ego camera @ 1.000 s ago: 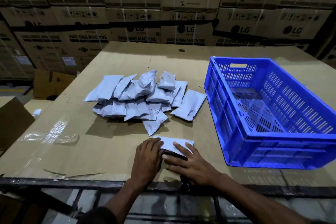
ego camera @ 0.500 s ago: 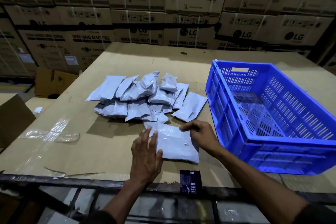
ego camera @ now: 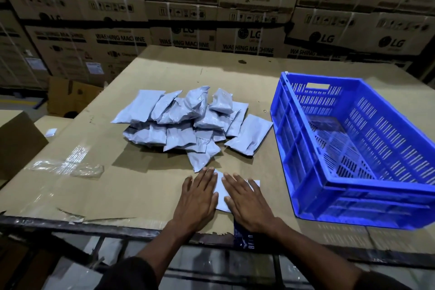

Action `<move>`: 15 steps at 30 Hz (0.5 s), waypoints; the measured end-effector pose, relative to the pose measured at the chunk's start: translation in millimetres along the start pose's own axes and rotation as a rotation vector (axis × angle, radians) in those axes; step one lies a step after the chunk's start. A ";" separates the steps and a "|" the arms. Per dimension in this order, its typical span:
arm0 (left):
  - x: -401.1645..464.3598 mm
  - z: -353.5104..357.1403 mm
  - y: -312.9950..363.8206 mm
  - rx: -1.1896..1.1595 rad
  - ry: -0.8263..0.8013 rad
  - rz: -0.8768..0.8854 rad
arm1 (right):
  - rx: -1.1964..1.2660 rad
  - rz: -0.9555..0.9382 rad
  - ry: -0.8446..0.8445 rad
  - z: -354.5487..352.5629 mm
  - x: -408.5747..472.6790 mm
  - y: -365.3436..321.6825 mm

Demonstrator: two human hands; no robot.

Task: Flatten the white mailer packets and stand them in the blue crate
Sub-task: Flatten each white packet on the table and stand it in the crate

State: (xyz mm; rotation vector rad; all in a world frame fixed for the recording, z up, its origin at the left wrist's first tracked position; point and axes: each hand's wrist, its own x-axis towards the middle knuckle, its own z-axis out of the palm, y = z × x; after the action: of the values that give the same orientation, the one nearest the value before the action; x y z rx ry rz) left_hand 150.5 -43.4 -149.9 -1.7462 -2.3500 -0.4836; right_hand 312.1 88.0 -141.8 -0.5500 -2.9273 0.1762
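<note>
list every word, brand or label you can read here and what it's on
"LG": logo on the stacked cartons behind the table.
"WASHING MACHINE": on the same cartons.
Handling pictograms and small stickers on the cartons: too small to read.
Dark card at the table edge: lettering blurred.
Mailer packets, blue crate: no text visible.

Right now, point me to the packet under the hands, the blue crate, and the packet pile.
packet under the hands (ego camera: 222,192), head view, on the white strip showing between the two hands.
blue crate (ego camera: 303,158), head view, on its left side wall.
packet pile (ego camera: 179,122), head view, on a packet near the heap's middle.
</note>
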 end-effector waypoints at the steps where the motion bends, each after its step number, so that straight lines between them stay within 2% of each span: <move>1: 1.5 1.9 1.4 0.004 -0.018 0.015 | 0.003 -0.007 -0.005 0.3 0.6 0.1; 15: 1.3 4.4 0.1 0.028 -0.156 -0.010 | 0.054 0.033 -0.061 -1.3 3.2 -1.5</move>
State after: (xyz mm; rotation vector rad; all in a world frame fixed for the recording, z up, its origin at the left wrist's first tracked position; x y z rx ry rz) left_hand 150.4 -40.6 -153.5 -1.8223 -2.4576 -0.3244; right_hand 308.8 87.9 -139.9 -0.5946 -2.9631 0.2804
